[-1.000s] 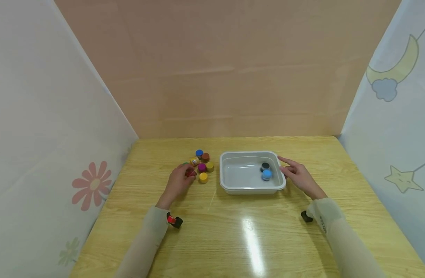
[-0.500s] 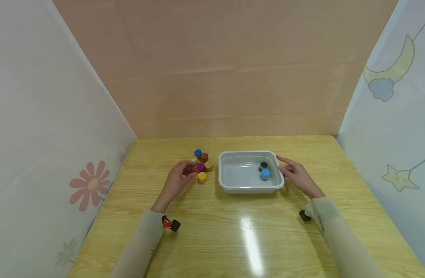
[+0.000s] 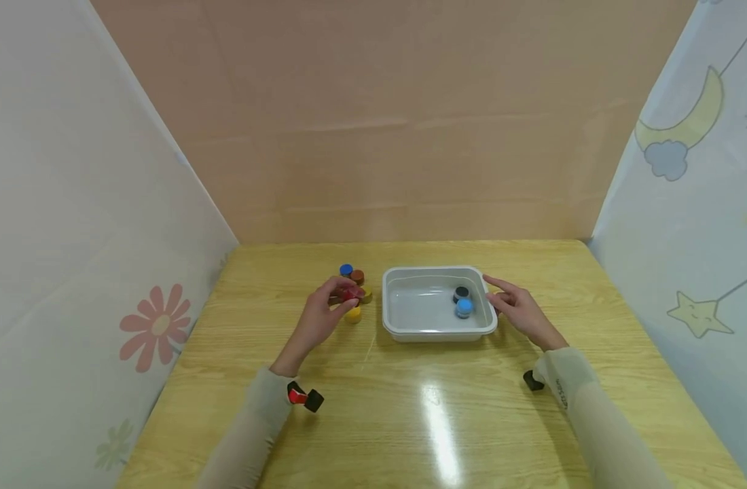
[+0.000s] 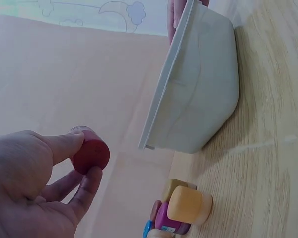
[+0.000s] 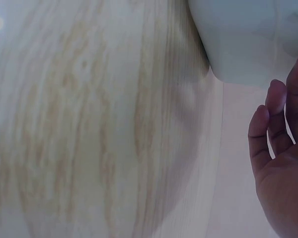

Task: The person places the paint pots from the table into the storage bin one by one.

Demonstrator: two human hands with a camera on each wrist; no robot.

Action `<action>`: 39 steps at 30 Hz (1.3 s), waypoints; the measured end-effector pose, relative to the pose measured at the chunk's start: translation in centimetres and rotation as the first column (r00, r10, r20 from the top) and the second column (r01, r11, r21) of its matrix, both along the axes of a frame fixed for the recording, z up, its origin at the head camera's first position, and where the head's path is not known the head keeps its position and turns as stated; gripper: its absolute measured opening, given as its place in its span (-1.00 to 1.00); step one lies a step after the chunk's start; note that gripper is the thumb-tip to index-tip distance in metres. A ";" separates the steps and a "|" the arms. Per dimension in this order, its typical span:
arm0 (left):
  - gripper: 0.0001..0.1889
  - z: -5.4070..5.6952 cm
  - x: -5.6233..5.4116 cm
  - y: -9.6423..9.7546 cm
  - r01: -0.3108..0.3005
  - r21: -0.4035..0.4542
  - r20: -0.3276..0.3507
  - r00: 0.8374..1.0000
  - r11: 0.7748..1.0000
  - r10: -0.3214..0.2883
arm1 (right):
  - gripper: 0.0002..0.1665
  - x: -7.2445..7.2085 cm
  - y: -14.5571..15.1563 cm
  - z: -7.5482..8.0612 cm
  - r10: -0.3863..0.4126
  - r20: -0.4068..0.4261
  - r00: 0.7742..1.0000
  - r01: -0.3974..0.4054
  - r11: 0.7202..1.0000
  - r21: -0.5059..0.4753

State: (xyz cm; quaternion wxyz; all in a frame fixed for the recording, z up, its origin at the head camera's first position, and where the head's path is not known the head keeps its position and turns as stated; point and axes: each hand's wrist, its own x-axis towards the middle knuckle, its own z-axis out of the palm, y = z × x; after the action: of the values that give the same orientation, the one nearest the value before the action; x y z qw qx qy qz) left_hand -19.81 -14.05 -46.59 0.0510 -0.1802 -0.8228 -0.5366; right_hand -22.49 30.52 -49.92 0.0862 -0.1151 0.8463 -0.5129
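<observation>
My left hand (image 3: pixel 320 316) pinches a small red paint pot (image 4: pixel 92 154) between thumb and fingers, raised above the table. Under and beside it stand more pots: an orange-yellow one (image 4: pixel 185 204), a purple one (image 4: pixel 164 218), a blue-lidded one (image 3: pixel 345 269), a brown one (image 3: pixel 358 276) and a mustard one (image 3: pixel 367 294), partly covered by the hand in the head view. My right hand (image 3: pixel 523 316) rests against the right rim of a white plastic tray (image 3: pixel 434 336), its fingers loosely extended. Inside the tray's right side sit a black-lidded pot (image 3: pixel 462 293) and a light blue pot (image 3: pixel 464 308).
The wooden table (image 3: pixel 373 414) meets a brown backdrop (image 3: pixel 373 170) at its far edge. Patterned white sheets stand at left (image 3: pixel 104 204) and right (image 3: pixel 673 238). Each wrist wears a black camera mount; the left one (image 3: pixel 305 396) has a red part.
My left hand has picked up the red pot from the group and moved a little right and up with it. The right hand stays at the tray's rim.
</observation>
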 end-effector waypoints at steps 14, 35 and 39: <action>-0.66 0.5 0.1 1.5 0.059 -0.001 -0.017 0.998 0.998 -0.059 | -0.28 0.1 0.0 -0.4 0.000 0.008 1.000 0.000 1.000 0.012; -0.58 -0.3 -1.5 5.9 0.217 0.023 0.008 0.976 0.976 -0.217 | -0.30 0.1 0.1 -0.4 0.003 -0.002 1.000 -0.003 1.000 0.017; -0.54 -0.4 -1.9 7.3 0.269 0.008 -0.013 0.963 0.963 -0.269 | -0.30 0.0 0.0 -0.4 0.003 -0.019 1.000 -0.003 1.000 0.018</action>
State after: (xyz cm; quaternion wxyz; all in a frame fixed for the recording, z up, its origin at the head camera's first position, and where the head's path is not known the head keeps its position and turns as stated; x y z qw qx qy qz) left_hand -21.69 -6.80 -46.96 -0.0167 -0.2930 -0.7877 -0.5416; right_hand -22.52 30.53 -50.31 0.0798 -0.1205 0.8515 -0.5040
